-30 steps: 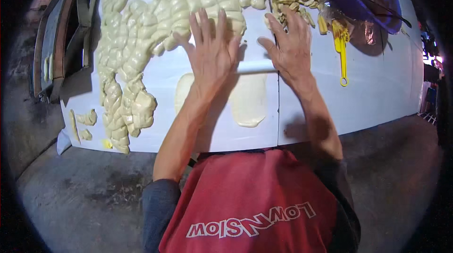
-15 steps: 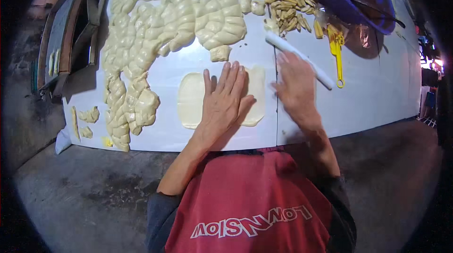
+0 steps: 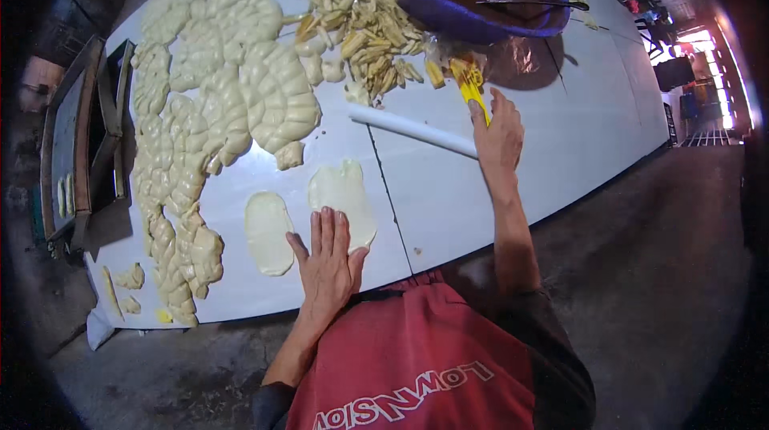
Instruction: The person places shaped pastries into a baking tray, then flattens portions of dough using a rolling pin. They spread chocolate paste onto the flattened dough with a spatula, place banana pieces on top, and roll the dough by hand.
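Observation:
Two thin flattened pieces of pale dough lie before me: a left oval dough piece (image 3: 269,234) and a wider right dough piece (image 3: 343,189). Fingers extended, my left hand (image 3: 324,258) rests over the near edge of the wider piece. My right hand (image 3: 500,137) is closed around the handle of a yellow plastic tool with a broad flat head (image 3: 470,87); the handle's end is hidden by the hand. A white rolling pin (image 3: 412,133) lies between the dough and that hand, its right end close to my wrist.
Many glossy dough lumps (image 3: 192,125) cover the table's left side. Beyond are a heap of yellowish cut strips, banana-like (image 3: 376,37), and a purple basin (image 3: 473,31) of brown paste with a dark-handled utensil. A framed wooden stand (image 3: 84,141) is at far left.
My right hand has moved from beside the rolling pin to the yellow tool and closed on it. My left hand has drawn back toward the table's near edge, uncovering two separate dough pieces. The view has turned right.

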